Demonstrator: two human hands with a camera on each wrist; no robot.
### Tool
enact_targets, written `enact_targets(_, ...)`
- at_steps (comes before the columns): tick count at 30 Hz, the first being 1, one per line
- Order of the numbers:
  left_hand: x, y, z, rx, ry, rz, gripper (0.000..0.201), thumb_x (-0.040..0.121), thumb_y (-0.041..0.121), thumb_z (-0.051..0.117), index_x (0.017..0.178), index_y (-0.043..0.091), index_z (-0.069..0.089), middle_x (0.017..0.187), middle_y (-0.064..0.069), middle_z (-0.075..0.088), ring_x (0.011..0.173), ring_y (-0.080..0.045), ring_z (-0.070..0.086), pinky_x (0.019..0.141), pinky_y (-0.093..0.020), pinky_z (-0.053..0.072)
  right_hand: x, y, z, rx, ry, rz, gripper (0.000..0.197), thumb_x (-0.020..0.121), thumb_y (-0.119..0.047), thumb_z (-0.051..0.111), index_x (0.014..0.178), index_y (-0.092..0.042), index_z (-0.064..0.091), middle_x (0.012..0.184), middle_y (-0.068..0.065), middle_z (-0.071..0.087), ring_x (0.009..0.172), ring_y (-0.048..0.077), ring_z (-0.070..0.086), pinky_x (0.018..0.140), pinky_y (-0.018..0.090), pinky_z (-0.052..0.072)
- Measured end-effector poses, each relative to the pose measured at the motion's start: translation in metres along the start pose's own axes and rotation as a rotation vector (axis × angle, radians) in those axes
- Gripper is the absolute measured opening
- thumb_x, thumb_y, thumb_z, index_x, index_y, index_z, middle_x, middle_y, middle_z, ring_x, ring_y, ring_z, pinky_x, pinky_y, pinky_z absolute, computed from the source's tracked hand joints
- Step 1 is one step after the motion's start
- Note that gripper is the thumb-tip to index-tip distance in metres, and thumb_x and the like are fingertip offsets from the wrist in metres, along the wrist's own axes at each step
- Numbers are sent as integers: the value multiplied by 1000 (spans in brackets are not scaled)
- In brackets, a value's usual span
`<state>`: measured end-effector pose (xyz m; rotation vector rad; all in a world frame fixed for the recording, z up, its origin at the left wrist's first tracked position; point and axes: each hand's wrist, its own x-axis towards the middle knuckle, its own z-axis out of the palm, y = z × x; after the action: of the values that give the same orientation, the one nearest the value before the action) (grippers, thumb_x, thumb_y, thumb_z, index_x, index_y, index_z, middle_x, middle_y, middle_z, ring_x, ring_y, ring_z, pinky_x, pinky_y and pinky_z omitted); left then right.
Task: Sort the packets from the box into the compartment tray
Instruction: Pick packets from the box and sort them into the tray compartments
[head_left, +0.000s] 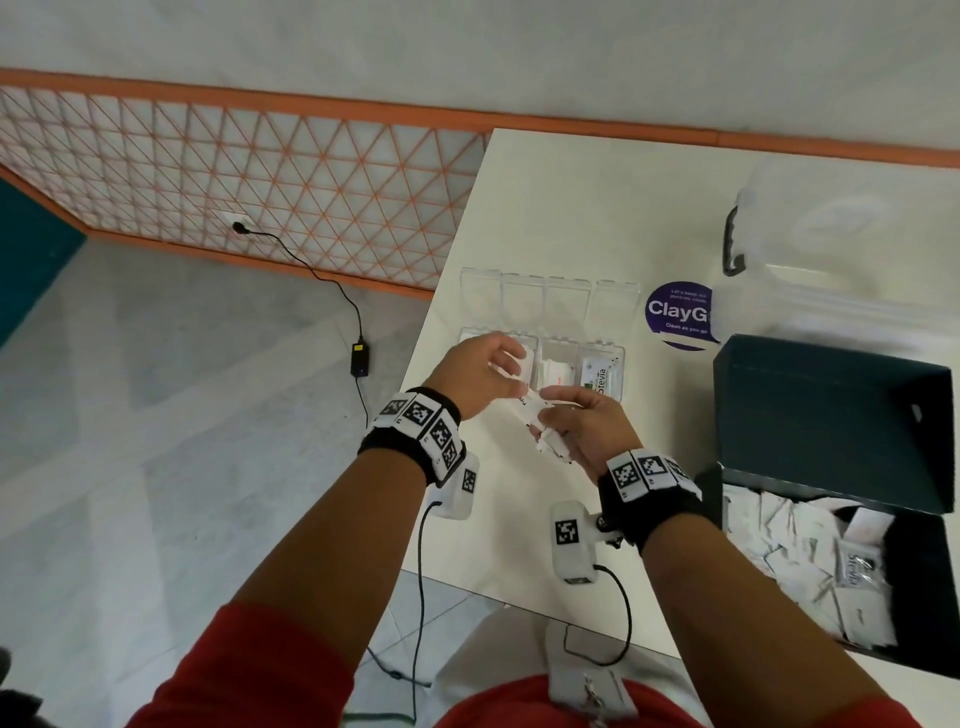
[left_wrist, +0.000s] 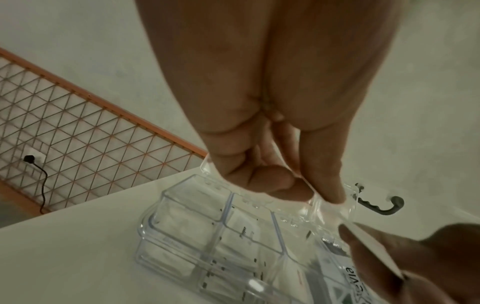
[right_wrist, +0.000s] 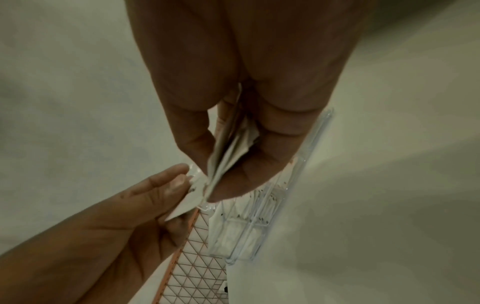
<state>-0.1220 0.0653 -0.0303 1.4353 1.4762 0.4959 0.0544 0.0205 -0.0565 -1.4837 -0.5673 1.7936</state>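
Over the clear compartment tray (head_left: 519, 296), my right hand (head_left: 550, 410) grips a small bundle of white packets (head_left: 550, 441) between thumb and fingers. The right wrist view shows this bundle (right_wrist: 228, 148) fanned out. My left hand (head_left: 514, 382) pinches one white packet (head_left: 530, 401) at the bundle's tip, and the same packet (right_wrist: 192, 195) is plainly pinched in the right wrist view. The tray (left_wrist: 192, 222) holds white packets in its near row and a Stevia packet (head_left: 600, 376) at the right end. The dark green box (head_left: 914, 571), full of packets, stands open at the right.
The box's raised lid (head_left: 831, 415) stands right of my hands. A clear plastic container (head_left: 831, 249) with a dark handle sits at the far right, by a purple round sticker (head_left: 680, 314). The table's left edge runs just left of the tray.
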Motion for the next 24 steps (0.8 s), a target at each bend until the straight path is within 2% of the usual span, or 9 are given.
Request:
enact_targets(2,2,0,0,-36,100,-26,33,69,16,84,90,27,61,88,5,67,74,-9,64,65,-19,50,1,0,4,-22,-7,5,22,80,15,63,89,-5,67,76,21,71,60,30,68,65,41,51)
enact_targets(4,4,-1,0,-87,115,-40,27,68,13,84,83,21,64,82,0,69,70,-9,65,62,-18,52,2,-1,9,-56,-9,9,22,80,15,63,86,-6,66,73,19,71,58,28,68,57,35,49)
enact_targets(6,7,-1,-3,-110,111,-46,19,71,7,81,80,17,67,80,-4,71,70,-9,67,65,-20,55,2,-1,14,-49,-11,24,21,79,15,64,85,-5,65,76,20,71,58,27,67,52,31,48)
enact_targets(8,13,-2,-9,-117,116,-41,20,75,-1,74,83,16,68,81,-3,72,75,-8,68,70,-21,56,2,-1,14,0,-4,46,19,80,15,65,87,-2,64,83,23,70,61,29,66,58,34,52)
enact_targets(13,34,5,-13,97,131,31,30,77,-11,57,80,16,67,81,8,69,70,6,62,68,-8,49,4,-9,3,204,14,92,20,89,11,46,101,2,58,80,20,66,62,32,62,53,32,55)
enact_targets(14,37,7,-11,148,123,44,31,78,-11,54,80,17,67,81,7,69,72,4,62,69,-10,50,4,-11,2,247,8,98,19,90,8,44,103,2,58,79,19,67,62,33,62,55,34,56)
enact_targets(18,49,8,-4,335,40,99,32,81,-12,46,84,11,68,88,-4,69,82,-19,66,79,-34,56,6,-13,-4,290,-3,104,27,92,5,42,115,2,56,84,21,72,69,36,66,68,42,58)
enact_targets(21,55,6,0,455,19,101,31,85,-9,45,88,12,67,93,-6,68,83,-26,66,78,-38,56,7,-14,-10,294,-18,104,36,87,15,34,114,1,53,88,22,72,72,37,68,65,42,59)
enact_targets(24,57,3,4,562,-1,124,27,89,-4,47,95,14,66,95,-6,67,83,-25,64,79,-37,54,9,-13,-15,267,-39,87,33,87,16,41,113,-1,55,93,20,73,76,35,71,61,39,58)
